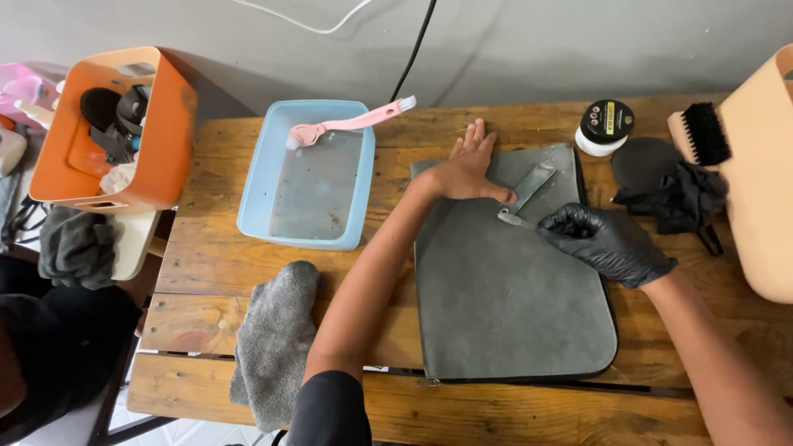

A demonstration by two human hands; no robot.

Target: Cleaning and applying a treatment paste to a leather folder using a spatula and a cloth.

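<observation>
Grey bag (504,306) flat under your bare left hand (468,169), fingers spread; gloved right hand (607,239) clenches its strap buckle (514,219). Blue tray (310,177) far left holds water, pink brush (351,124) across rim.

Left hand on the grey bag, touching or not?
Touching. The head view shows the bare left hand pressed flat on the grey bag, fingers spread over its top edge, with no gap visible beneath the palm.

open wood between blue tray (252,198) and grey bag (512,306), grey towel (277,339) blocks front-left, jar (605,125), black cloth (681,198) crowd right
</observation>
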